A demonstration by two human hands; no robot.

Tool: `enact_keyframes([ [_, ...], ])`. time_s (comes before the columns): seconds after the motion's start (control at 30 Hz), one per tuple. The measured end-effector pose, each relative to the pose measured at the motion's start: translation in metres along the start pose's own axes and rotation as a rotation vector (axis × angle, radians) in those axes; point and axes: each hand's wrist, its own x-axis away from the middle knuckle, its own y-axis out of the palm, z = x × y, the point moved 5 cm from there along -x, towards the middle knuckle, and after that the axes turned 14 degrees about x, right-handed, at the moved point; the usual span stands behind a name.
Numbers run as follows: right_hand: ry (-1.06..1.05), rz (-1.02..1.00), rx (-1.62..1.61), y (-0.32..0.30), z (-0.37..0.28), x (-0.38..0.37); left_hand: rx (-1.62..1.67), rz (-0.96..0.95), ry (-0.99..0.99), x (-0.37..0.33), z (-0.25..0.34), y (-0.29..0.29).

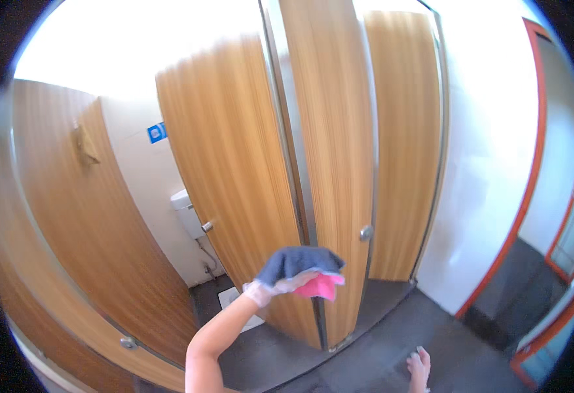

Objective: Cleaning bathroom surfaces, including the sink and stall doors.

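My left hand [293,283], in a thin see-through glove, grips a cloth [303,261] that is dark grey on one face and pink on the other. The cloth drapes over the fingers and hides most of them. It is in front of the wood-grain stall front, near the edge between a door [228,144] and the narrow panel [336,164]; whether it touches them I cannot tell. Low on the right, over the dark floor, is my right hand [419,368], fingers loosely bent and slightly apart, with nothing visible in it.
Behind the left door are a white cistern [185,213] with a hose and part of a white squat toilet [229,298]. Round metal knobs [366,232] stick out from the panels. A second stall door [401,144] stands right of the panel. Farther right is a red-framed doorway [537,150].
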Motion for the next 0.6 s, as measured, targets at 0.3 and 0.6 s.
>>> enact_keyframes([
  [0.3, 0.032, 0.032, 0.053, -0.094, -0.079, -0.060, -1.313, 0.426, 0.343, -0.128, 0.110, -0.120],
  [0.6, 0.086, -0.102, -0.101, -0.021, -0.063, -0.118, -1.892, 0.732, 0.392, -0.166, 0.145, -0.118],
])
